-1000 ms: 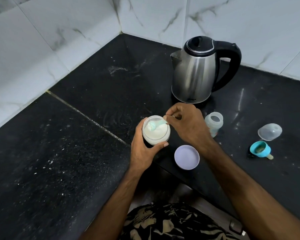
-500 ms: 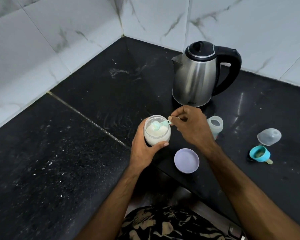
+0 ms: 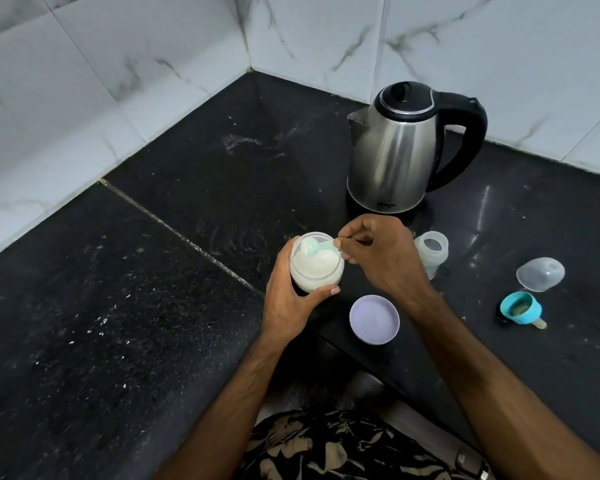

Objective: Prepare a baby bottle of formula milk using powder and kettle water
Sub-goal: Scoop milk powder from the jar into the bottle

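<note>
My left hand (image 3: 288, 299) grips a clear jar of white formula powder (image 3: 317, 268) on the black counter. My right hand (image 3: 378, 254) pinches the handle of a small teal scoop (image 3: 312, 247), whose bowl sits over the powder with a heap of white powder in it. The open baby bottle (image 3: 432, 251) stands just right of my right hand, partly hidden by it. A steel kettle (image 3: 395, 161) with black lid and handle stands behind.
A lilac jar lid (image 3: 374, 318) lies in front of the jar. A clear bottle cap (image 3: 540, 273) and a teal teat ring (image 3: 520, 308) lie at the right. Tiled walls (image 3: 118, 81) close the corner. The counter edge (image 3: 354, 358) runs near my body.
The scoop has shifted slightly left in the jar and now carries powder. My view has tilted, so everything sits a little lower in the frame.
</note>
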`<state>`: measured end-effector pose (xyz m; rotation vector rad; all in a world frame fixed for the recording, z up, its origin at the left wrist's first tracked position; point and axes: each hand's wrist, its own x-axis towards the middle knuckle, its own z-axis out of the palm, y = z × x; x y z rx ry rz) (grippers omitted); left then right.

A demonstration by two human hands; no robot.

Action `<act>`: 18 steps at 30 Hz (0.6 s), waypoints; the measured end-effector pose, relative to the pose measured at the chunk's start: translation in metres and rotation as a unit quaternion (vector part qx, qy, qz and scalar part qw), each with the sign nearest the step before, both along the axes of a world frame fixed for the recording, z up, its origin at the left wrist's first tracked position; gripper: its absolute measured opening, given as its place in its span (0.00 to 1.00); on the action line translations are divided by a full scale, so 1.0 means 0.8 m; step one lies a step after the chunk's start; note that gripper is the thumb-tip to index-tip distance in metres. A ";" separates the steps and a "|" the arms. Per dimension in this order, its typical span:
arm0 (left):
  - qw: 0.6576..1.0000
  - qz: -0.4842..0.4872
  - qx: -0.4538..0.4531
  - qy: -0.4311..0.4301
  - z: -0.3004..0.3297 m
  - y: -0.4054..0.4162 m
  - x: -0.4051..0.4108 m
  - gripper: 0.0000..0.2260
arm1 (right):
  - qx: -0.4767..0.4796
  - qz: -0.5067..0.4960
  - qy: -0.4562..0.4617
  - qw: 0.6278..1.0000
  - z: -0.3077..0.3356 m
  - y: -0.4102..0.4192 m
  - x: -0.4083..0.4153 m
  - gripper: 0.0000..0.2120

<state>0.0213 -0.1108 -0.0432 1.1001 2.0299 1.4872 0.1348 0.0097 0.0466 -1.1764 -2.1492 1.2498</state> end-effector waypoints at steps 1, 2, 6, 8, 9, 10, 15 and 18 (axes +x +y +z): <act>1.000 0.001 0.000 0.000 0.000 0.000 0.000 0.43 | -0.001 0.006 -0.002 1.000 0.002 -0.001 0.000 0.01; 1.000 0.002 0.000 0.000 -0.001 0.000 0.001 0.43 | -0.003 0.012 -0.002 1.000 0.004 -0.002 -0.001 0.01; 1.000 0.002 0.002 -0.001 -0.001 -0.002 0.001 0.43 | -0.006 0.029 -0.013 0.999 0.009 -0.006 -0.005 0.04; 1.000 0.001 0.003 0.000 -0.002 -0.002 0.002 0.43 | -0.009 0.033 -0.019 0.999 0.009 -0.006 -0.008 0.03; 1.000 0.001 0.004 0.001 -0.002 -0.002 0.002 0.43 | -0.010 0.032 -0.019 0.999 0.008 -0.006 -0.008 0.03; 1.000 0.002 0.004 0.000 -0.002 -0.002 0.002 0.42 | -0.015 0.029 -0.014 0.999 0.008 -0.006 -0.009 0.02; 1.000 0.004 0.002 0.001 0.000 -0.001 0.001 0.42 | -0.051 0.003 0.009 0.999 0.002 -0.001 -0.006 0.04; 1.000 0.002 0.002 0.004 -0.001 -0.001 0.002 0.42 | -0.029 -0.002 0.005 1.000 0.003 0.000 -0.006 0.04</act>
